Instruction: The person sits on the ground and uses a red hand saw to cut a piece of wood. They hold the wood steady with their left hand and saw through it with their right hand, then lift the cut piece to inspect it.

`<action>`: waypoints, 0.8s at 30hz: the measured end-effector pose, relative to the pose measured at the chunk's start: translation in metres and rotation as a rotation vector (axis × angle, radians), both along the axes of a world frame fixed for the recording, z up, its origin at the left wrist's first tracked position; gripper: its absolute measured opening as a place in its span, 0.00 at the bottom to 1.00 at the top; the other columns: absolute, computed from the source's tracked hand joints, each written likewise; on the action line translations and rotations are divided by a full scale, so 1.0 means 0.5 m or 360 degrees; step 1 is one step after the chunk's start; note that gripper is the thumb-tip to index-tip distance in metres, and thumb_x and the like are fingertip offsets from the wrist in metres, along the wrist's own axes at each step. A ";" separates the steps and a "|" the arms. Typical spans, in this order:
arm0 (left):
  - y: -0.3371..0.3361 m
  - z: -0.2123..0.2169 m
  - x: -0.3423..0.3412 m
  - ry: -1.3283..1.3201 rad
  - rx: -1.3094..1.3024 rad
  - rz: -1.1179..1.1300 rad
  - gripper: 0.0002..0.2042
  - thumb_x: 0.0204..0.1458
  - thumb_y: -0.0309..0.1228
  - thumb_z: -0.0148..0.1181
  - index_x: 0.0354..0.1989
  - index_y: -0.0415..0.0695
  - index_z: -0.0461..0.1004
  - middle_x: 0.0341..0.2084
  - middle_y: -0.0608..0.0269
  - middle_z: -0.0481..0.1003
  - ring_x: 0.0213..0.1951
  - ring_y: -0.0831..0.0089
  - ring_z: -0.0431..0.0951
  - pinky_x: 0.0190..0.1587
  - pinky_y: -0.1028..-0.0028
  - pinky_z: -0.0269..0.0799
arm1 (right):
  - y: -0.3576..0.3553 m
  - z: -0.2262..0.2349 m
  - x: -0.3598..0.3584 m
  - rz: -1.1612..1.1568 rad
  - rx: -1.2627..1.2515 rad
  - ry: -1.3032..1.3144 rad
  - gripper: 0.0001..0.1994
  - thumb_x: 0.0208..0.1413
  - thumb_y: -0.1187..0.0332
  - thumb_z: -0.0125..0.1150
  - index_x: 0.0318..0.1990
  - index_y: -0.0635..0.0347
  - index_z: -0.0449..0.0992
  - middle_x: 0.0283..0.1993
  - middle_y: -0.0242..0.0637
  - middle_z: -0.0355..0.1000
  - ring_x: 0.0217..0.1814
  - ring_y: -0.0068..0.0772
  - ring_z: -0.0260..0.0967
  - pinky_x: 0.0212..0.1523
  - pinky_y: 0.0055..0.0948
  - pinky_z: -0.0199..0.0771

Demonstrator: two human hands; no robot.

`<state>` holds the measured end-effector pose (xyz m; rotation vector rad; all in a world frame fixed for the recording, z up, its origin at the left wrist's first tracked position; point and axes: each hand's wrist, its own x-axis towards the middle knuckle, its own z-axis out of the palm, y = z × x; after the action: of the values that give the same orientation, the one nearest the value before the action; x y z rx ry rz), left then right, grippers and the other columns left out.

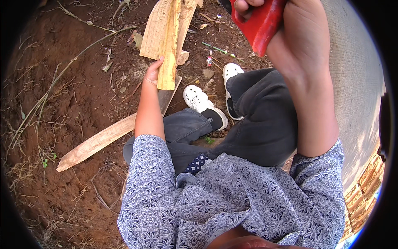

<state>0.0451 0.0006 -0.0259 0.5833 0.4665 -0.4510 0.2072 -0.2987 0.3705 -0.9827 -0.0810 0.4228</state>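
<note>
A pale, rough-split strip of wood (169, 50) stands nearly upright in the left hand (153, 71), whose fingers clasp its lower edge; its cut end hangs just beside the palm, and the grain runs lengthwise. A red handle (259, 23), smooth and tapering to a point, is gripped in the raised right hand (298, 37), well apart from the wood.

Soft, even daylight with faint shadows, sunlit patch at right, heavy fisheye bending and black vignette corners.
</note>
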 end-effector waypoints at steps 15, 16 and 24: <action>0.016 0.098 0.032 0.0053 0.1653 -0.0454 0.32 0.55 0.48 0.72 0.58 0.35 0.73 0.47 0.50 0.81 0.47 0.62 0.83 0.50 0.63 0.77 | -0.007 0.005 -0.001 0.0116 0.0002 0.0070 0.18 0.67 0.63 0.60 0.58 0.63 0.71 0.25 0.20 0.64 0.27 0.15 0.62 0.34 0.23 0.69; 0.025 0.096 0.029 0.0082 0.2069 -0.0537 0.31 0.54 0.48 0.72 0.56 0.34 0.73 0.47 0.48 0.81 0.48 0.60 0.83 0.51 0.63 0.77 | -0.003 0.010 -0.004 0.0134 -0.0006 0.0076 0.18 0.67 0.63 0.59 0.59 0.63 0.71 0.25 0.20 0.64 0.27 0.16 0.62 0.34 0.23 0.69; -0.015 0.107 -0.026 0.0306 0.3311 -0.0728 0.29 0.51 0.48 0.72 0.47 0.37 0.68 0.48 0.43 0.75 0.51 0.44 0.78 0.51 0.52 0.76 | 0.003 -0.002 -0.012 0.0170 -0.0002 0.0110 0.18 0.67 0.65 0.58 0.60 0.62 0.70 0.26 0.22 0.64 0.27 0.18 0.63 0.33 0.23 0.69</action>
<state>0.0319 -0.0069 0.0278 2.7044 0.9071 -0.3028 0.2013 -0.2970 0.3696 -0.9667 -0.0714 0.5547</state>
